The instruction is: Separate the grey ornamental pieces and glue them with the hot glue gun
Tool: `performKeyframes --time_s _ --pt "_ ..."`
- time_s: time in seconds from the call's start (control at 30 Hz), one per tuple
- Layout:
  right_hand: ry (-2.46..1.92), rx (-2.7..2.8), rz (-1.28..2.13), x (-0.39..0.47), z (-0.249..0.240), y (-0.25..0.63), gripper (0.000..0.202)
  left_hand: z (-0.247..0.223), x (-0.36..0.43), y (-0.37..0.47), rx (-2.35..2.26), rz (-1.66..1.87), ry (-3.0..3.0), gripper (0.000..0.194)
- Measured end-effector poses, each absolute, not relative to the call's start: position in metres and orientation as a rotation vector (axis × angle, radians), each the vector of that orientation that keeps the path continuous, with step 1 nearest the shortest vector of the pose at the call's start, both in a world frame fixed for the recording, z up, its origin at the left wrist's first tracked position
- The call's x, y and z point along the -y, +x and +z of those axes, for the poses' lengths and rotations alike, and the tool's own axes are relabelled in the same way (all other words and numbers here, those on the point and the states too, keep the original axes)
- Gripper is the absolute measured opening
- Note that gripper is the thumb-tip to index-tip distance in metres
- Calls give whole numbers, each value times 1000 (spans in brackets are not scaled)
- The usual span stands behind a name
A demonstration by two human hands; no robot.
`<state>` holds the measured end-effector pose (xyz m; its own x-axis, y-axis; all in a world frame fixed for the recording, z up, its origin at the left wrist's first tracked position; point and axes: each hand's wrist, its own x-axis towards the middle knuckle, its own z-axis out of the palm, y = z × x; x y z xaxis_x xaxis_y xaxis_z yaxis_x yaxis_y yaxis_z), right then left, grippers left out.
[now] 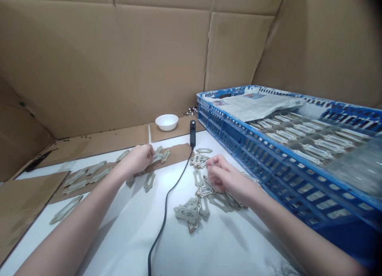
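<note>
My left hand is closed over the brown cardboard strip, beside several small frame-shaped pieces; whatever its fingers hold is hidden. On the right, my right hand is closed above a loose pile of similar pieces, its fingertips pressed together on something too small to make out. A smaller heap of pieces lies in front of that pile. One grey piece rests on the white table between the hands, nearer the left. More pieces are spread out at the left, partly on cardboard.
A blue crate at the right holds rows of pieces and a newspaper. A white bowl stands at the back. A black device with a cable lies mid-table. Cardboard walls surround the white table.
</note>
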<state>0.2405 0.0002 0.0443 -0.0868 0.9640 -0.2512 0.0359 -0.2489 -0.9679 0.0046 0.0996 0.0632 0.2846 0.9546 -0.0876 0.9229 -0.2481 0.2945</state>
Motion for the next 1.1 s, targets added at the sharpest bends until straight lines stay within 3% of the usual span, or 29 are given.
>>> performKeyframes --time_s 0.5,0.77,0.87,0.97,1.1 --pt "-1212 1341 1592 -2 41 247 22 39 -116 0 -1386 120 2425 15" --pt "-1242 1413 1527 -8 36 248 29 53 -100 20 -1350 372 2633 13" --pt "-1261 1438 1502 -8 34 248 28 66 -71 35 -1125 95 2556 13" --pt "-1263 1425 1465 -7 35 246 26 70 -41 48 -956 -321 2469 25" --pt "-1242 1356 1412 -6 40 243 19 62 -26 57 -920 -397 2518 16"
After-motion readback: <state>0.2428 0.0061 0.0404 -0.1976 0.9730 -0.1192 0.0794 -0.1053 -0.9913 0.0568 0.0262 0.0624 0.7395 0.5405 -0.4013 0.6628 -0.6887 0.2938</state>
